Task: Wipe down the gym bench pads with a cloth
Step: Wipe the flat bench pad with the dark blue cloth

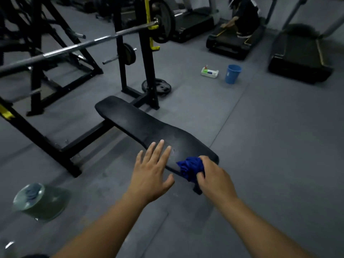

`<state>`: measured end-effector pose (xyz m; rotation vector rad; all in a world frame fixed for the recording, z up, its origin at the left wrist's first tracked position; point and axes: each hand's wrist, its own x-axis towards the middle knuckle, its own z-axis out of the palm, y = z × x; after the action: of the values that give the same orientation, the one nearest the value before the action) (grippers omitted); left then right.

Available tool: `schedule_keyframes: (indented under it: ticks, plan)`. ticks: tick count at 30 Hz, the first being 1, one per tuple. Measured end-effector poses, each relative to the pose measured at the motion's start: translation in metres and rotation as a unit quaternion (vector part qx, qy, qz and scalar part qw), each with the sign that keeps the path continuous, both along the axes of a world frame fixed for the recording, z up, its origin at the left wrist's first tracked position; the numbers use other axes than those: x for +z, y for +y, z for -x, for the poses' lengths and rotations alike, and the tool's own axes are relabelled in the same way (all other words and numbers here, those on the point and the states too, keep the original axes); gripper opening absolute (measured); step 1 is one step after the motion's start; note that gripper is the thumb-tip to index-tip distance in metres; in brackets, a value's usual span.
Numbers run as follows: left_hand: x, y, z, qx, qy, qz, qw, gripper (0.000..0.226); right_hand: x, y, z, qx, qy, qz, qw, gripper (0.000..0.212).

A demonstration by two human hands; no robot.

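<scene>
A long black bench pad (141, 123) runs from the middle of the view toward me, mounted on a black press rack. My right hand (214, 175) grips a bunched blue cloth (189, 167) at the near end of the pad. My left hand (152, 168) is spread with straight fingers over the pad's near left edge; whether it touches the pad is unclear.
A barbell (78, 46) with plates rests on the rack above the pad's far end. Weight plates (158, 86) lie by the rack foot. A blue bucket (232, 73) and a white tray (210, 72) stand on the grey floor. A clear basin (40, 202) sits at lower left. Treadmills and a crouching person (243, 17) are behind.
</scene>
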<state>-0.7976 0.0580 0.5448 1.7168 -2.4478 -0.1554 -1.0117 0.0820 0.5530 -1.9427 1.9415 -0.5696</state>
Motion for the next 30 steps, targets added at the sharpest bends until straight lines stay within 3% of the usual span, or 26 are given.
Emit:
schedule_keyframes:
  ticks: [7, 20, 30]
  plan:
    - [-0.047, -0.034, 0.069, 0.031, 0.007, -0.047, 0.998, 0.084, -0.046, -0.047, 0.090, -0.008, 0.007, -0.067, 0.998, 0.025]
    - [-0.159, -0.140, 0.155, 0.055, 0.020, -0.146, 0.987, 0.084, -0.146, -0.164, 0.168, -0.001, 0.020, -0.159, 0.987, 0.031]
    - [-0.211, -0.138, 0.244, 0.196, 0.021, -0.185, 0.963, 0.082, -0.194, -0.208, 0.260, 0.088, 0.006, -0.205, 0.975, 0.026]
